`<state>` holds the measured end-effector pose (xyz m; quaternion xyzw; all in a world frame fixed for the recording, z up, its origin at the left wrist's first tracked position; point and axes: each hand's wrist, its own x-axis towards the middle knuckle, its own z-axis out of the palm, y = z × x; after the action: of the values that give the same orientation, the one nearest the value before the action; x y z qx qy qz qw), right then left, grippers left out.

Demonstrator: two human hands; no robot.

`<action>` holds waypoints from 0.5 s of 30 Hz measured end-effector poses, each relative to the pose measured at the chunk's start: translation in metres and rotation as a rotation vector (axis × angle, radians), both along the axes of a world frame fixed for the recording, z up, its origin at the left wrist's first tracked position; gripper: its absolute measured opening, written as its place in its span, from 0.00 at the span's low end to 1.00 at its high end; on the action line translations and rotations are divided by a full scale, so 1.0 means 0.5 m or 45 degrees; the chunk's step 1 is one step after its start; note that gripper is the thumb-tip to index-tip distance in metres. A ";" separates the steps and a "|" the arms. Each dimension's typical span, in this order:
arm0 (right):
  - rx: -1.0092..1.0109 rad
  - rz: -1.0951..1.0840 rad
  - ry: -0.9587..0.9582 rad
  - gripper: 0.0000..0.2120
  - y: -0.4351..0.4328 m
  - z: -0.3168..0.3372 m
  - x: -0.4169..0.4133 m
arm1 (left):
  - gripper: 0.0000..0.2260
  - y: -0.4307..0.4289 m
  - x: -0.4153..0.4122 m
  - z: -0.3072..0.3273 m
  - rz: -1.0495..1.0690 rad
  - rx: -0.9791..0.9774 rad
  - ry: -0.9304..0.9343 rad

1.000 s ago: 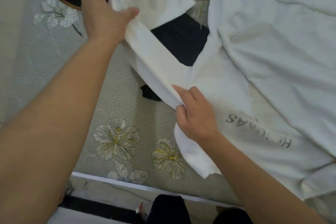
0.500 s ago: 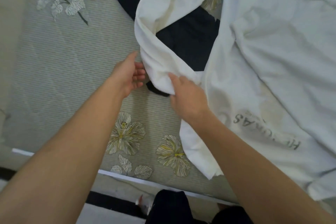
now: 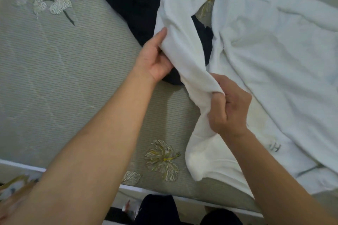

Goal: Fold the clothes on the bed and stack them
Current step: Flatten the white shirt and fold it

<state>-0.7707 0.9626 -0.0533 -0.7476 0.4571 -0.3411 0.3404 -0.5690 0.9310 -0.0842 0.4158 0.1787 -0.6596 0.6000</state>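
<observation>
1. Hands of one person reach forward over the bed (image 3: 54, 78), which has a grey striped cover.
2. The left hand (image 3: 155, 58) grips a bunched, sleeve-like part of the white garment (image 3: 274, 56). The thumb lies on top of the cloth and the other fingers go under it, so I cannot tell how they are bent.
3. The right hand (image 3: 230, 107) holds the same bunched part lower down, nearer to the person. Its fingers are curled tightly and pinch a fold of the cloth against the thumb.
4. Between the two hands the white cloth runs in a slanted line, a little raised from the cover.
5. The wide body of the white garment lies spread and wrinkled on the right side of the bed, not folded. A grey printed letter (image 3: 275, 147) shows on it just beside the right forearm.
6. A dark garment (image 3: 131, 0) lies at the far side of the bed, partly under the white bunched part. One end of it, with a brown edge, points to the left.
7. An embroidered flower (image 3: 162, 159) is on the cover near the front edge, between the two forearms, and a leaf pattern (image 3: 45, 0) is at the far left.
</observation>
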 end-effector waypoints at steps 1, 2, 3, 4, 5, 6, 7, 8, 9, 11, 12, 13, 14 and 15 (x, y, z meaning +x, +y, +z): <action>-0.036 0.032 0.027 0.21 0.002 -0.001 -0.001 | 0.20 -0.004 0.017 0.006 0.005 -0.026 -0.042; -0.078 0.069 0.056 0.21 0.004 -0.002 0.000 | 0.19 -0.004 0.036 0.014 0.017 -0.055 -0.070; -0.130 0.110 0.079 0.22 0.006 -0.001 0.004 | 0.19 -0.003 0.060 0.024 0.017 -0.094 -0.118; -0.189 0.145 0.090 0.22 0.008 0.002 0.011 | 0.20 -0.001 0.083 0.034 0.027 -0.120 -0.216; -0.245 0.172 0.091 0.22 0.008 0.006 0.018 | 0.20 0.002 0.107 0.043 0.075 -0.112 -0.364; -0.294 0.192 0.093 0.22 0.009 0.009 0.024 | 0.19 0.005 0.131 0.052 0.168 -0.059 -0.549; -0.331 0.208 0.098 0.22 0.010 0.011 0.032 | 0.18 0.009 0.154 0.061 0.280 0.012 -0.736; -0.355 0.224 0.107 0.22 0.011 0.008 0.040 | 0.16 0.013 0.175 0.067 0.377 0.071 -0.879; -0.362 0.242 0.130 0.21 0.015 0.000 0.050 | 0.14 0.018 0.192 0.071 0.438 0.100 -0.939; -0.347 0.313 0.283 0.20 0.027 -0.035 0.068 | 0.10 0.028 0.223 0.077 0.435 0.102 -0.820; -0.300 0.373 0.440 0.23 0.038 -0.058 0.075 | 0.10 0.034 0.235 0.081 0.416 0.085 -0.707; -0.230 0.453 0.660 0.29 0.049 -0.087 0.074 | 0.10 0.037 0.245 0.085 0.415 0.065 -0.597; -0.158 0.547 0.919 0.35 0.062 -0.121 0.065 | 0.13 0.042 0.252 0.087 0.445 0.051 -0.504; -0.098 0.630 1.148 0.39 0.077 -0.155 0.054 | 0.18 0.048 0.259 0.088 0.491 0.047 -0.419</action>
<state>-0.7438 1.0012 -0.1310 -0.9181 0.3549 0.0894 0.1523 -0.4395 0.9551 -0.0404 0.4867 0.1667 -0.4532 0.7280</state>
